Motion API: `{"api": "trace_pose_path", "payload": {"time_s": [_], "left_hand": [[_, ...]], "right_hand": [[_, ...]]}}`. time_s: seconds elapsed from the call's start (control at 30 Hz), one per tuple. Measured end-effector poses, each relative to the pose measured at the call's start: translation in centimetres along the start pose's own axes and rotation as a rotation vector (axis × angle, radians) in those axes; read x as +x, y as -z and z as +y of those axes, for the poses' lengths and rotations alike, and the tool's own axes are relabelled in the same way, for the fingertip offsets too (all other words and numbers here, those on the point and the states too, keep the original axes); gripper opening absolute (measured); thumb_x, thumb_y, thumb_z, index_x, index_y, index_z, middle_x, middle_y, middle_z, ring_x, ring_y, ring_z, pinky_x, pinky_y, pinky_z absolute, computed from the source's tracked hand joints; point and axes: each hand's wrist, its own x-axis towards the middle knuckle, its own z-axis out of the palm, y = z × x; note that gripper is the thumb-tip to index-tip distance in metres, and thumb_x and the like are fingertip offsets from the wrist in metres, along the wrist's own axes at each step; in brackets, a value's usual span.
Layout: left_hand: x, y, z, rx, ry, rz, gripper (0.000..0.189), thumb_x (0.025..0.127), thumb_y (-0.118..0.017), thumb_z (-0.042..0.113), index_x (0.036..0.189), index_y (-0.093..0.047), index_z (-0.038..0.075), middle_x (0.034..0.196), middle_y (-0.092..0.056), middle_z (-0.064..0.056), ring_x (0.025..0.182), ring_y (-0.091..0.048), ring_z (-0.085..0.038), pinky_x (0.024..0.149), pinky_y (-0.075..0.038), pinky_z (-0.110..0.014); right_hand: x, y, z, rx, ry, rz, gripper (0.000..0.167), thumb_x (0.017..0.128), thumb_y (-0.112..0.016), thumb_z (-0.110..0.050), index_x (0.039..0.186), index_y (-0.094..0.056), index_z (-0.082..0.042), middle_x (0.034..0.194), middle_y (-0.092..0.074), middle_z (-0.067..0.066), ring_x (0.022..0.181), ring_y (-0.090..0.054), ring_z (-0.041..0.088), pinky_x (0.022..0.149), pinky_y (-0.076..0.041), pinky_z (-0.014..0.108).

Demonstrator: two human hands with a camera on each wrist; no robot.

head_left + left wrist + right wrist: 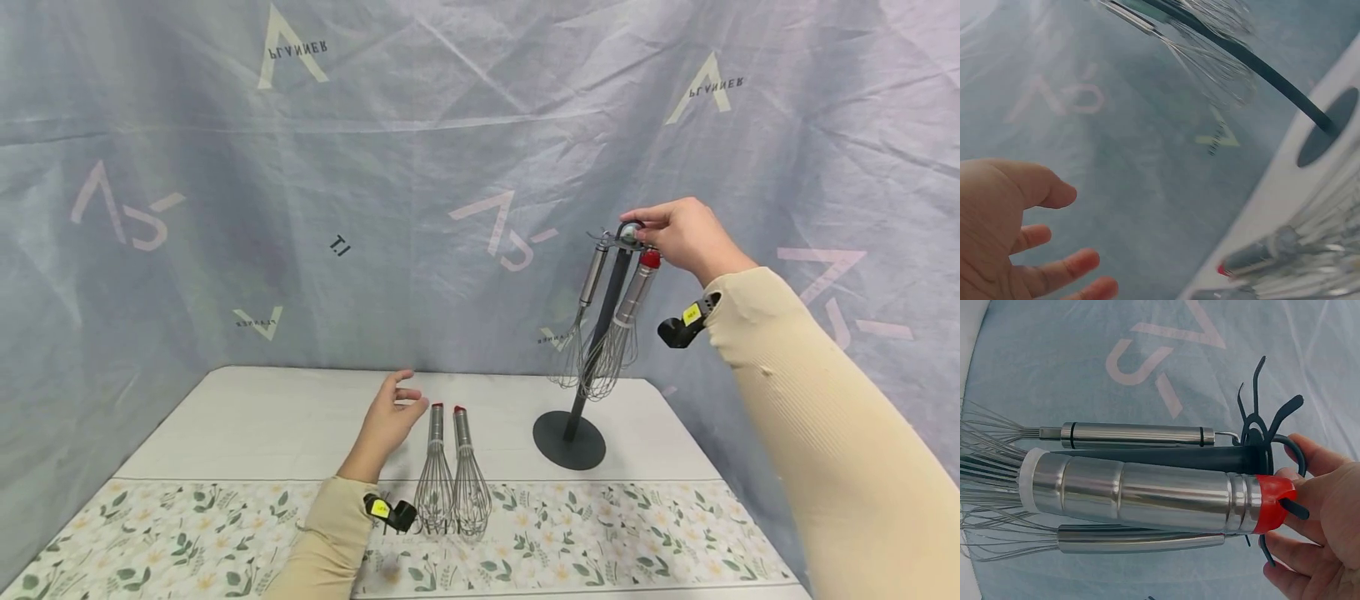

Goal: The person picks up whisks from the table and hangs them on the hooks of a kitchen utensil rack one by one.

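My right hand (pixel 686 237) is at the top of a dark metal hook stand (pixel 600 333), its thumb and fingers pinching the ring (pixel 1297 453) there. From the stand's hooks hang a large whisk with a red handle end (pixel 1204 497), a slim steel whisk (pixel 1138 435) and another steel-handled whisk (pixel 1141 540); the head view shows only two of them clearly. Two more red-tipped whisks, a left one (pixel 434 467) and a right one (pixel 468 475), lie side by side on the table. Just left of their handles hovers my left hand (pixel 390 417), fingers loosely bent, holding nothing.
The round base (pixel 568 442) of the stand rests on the white table (pixel 300 425), toward its back right. A floral runner (pixel 210 533) crosses the front under the whisks' wire ends. Grey-blue printed cloth (pixel 360 208) hangs behind and at the sides.
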Motion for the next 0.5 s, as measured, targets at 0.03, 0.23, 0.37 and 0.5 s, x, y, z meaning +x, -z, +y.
{"api": "trace_pose_path", "payload": {"time_s": [0.03,0.23,0.37,0.5], "left_hand": [[0.1,-0.3,-0.3,0.016,0.013,-0.005,0.061,0.099,-0.064,0.024,0.154,-0.037,0.015,0.13,-0.06,-0.018,0.113,-0.061,-0.035,0.09,-0.05,-0.052],[0.0,-1.8,-2.4,0.079,0.116,-0.052,0.066,0.099,-0.065,0.027,0.156,-0.035,0.013,0.134,-0.057,-0.022,0.109,-0.062,-0.039,0.079,-0.054,-0.049],[-0.1,-2.8,-3.5,0.095,0.186,-0.101,0.07,0.097,-0.066,0.027,0.157,-0.034,0.01,0.133,-0.056,-0.026,0.109,-0.062,-0.04,0.073,-0.058,-0.047],[0.0,-3.6,-4.4,0.11,0.212,-0.124,0.072,0.096,-0.068,0.026,0.156,-0.034,0.006,0.138,-0.053,-0.03,0.116,-0.06,-0.042,0.076,-0.058,-0.048]], "right_hand": [[0.0,0.0,0.0,0.001,0.003,0.003,0.04,0.105,-0.056,-0.017,0.144,-0.06,-0.023,0.137,-0.062,0.017,0.112,-0.053,0.027,0.07,-0.035,0.037],[0.0,-0.1,0.3,0.023,0.02,0.01,0.039,0.105,-0.056,-0.016,0.143,-0.06,-0.025,0.136,-0.064,0.014,0.105,-0.055,0.023,0.064,-0.034,0.032],[-0.1,-0.2,0.7,0.046,0.023,0.005,0.04,0.105,-0.056,-0.016,0.144,-0.06,-0.024,0.136,-0.064,0.014,0.104,-0.056,0.017,0.059,-0.032,0.03],[-0.1,-0.3,0.7,0.063,0.019,0.002,0.04,0.105,-0.055,-0.018,0.145,-0.058,-0.025,0.137,-0.063,0.013,0.105,-0.057,0.015,0.058,-0.031,0.03]]}}
